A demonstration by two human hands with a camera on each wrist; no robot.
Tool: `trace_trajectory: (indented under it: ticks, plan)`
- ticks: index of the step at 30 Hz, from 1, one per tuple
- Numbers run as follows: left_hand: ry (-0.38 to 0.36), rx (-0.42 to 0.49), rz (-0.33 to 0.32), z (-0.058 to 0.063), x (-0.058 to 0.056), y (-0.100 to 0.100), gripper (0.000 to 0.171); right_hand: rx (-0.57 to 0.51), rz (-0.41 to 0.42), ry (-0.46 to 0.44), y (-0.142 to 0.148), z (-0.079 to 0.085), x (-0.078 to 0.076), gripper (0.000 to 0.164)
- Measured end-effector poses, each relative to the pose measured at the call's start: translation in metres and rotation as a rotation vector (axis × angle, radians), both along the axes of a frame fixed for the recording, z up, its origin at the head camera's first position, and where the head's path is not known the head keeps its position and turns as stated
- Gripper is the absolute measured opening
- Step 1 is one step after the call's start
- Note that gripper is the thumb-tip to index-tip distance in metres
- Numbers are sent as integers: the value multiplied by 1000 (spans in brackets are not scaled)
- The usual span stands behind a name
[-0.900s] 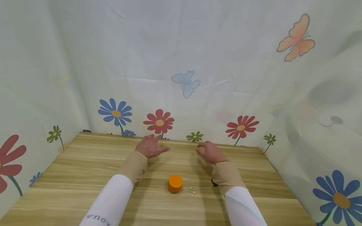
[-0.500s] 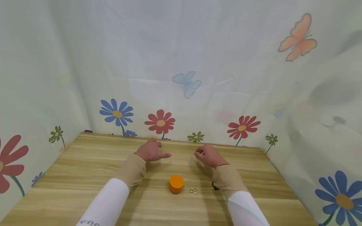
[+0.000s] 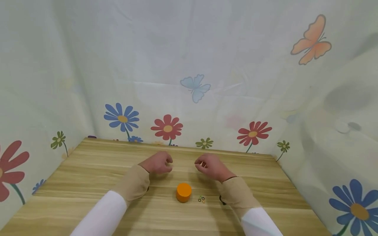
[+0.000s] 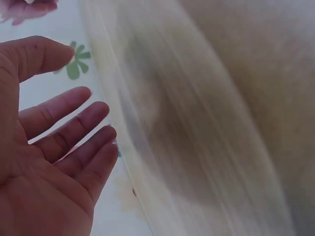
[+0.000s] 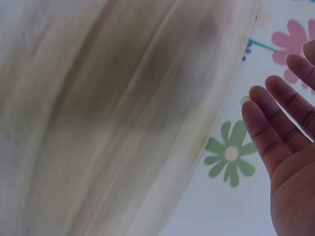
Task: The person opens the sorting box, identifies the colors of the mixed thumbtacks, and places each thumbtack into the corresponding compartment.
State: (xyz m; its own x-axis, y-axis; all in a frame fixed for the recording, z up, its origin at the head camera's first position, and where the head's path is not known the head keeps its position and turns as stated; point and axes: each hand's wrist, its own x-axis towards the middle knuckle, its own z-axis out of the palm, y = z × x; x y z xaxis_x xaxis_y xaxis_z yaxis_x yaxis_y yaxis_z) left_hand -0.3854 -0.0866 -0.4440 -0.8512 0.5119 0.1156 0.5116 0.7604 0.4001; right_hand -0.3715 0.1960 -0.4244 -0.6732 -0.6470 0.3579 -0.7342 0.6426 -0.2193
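Both hands pulled back toward the orange cylinder (image 3: 183, 192) and beads (image 3: 201, 199): left hand (image 3: 157, 162), right hand (image 3: 210, 166) loosely curled, holding nothing (wrist views show relaxed fingers).

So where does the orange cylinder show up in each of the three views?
Head: the orange cylinder stands on the wooden table, near its middle, nearer the camera than both hands, small beads just right of it.
Left wrist: not in it.
Right wrist: not in it.
Shared landmark: the green flower printed on the cloth.
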Motion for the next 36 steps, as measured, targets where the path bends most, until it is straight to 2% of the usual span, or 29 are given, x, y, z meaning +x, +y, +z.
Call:
trace_trajectory:
  ticks: [6,14,18,22,27,31,36]
  plan:
    - [-5,43,-139,-3,13,1,27,39,45,-45,-12,4,12,12]
    - [-111,98,-234,1,37,6,33,97,93,-93,-21,6,35,17]
    - [-196,102,-249,7,46,10,40,85,112,-110,-22,5,45,19]
    - [-278,106,-229,6,50,12,48,46,141,-122,-24,3,50,18]
    - [-292,113,-250,4,55,15,57,39,148,-123,-25,5,57,18]
    - [-303,159,-301,5,60,18,61,43,175,-133,-26,9,62,19]
    - [-303,220,-378,1,61,21,61,32,222,-137,-28,12,67,20]
